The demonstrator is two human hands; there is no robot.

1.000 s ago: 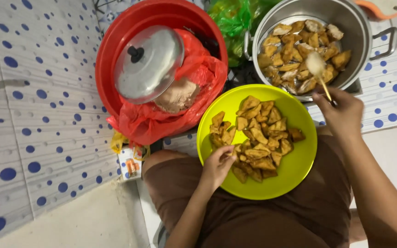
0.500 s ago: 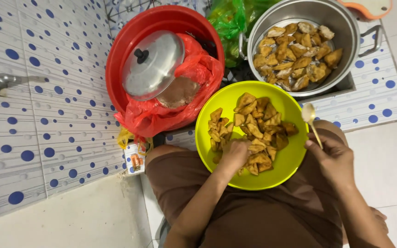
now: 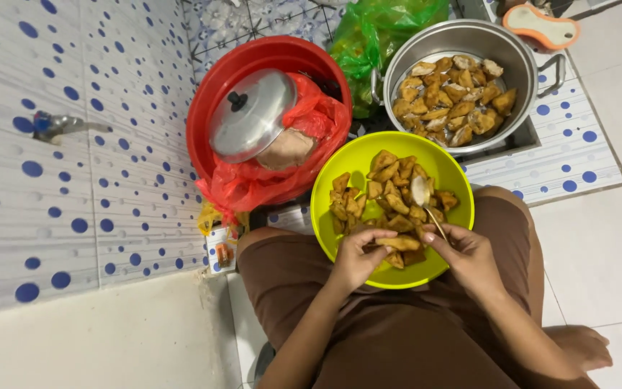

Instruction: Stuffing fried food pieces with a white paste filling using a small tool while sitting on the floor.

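A yellow-green bowl [image 3: 340, 162] rests on my lap, filled with several golden fried pieces. My left hand [image 3: 358, 256] grips one fried piece [image 3: 401, 243] at the bowl's near side. My right hand [image 3: 469, 256] holds a small spoon [image 3: 421, 193], whose bowl lies over the pieces in the middle. Both hands meet over the same piece. Beyond the bowl stands a metal pot [image 3: 520, 61] with more fried pieces inside.
A red basin [image 3: 214, 108] at the left holds a red plastic bag and a metal lid [image 3: 252, 115]. A green plastic bag [image 3: 376, 32] lies behind the pot. A dotted tiled wall with a tap [image 3: 55, 126] is at the left. A small carton [image 3: 221, 248] sits by my knee.
My right hand has brought the spoon from the metal pot back to the yellow-green bowl. My left hand has stayed on the fried pieces in the bowl.
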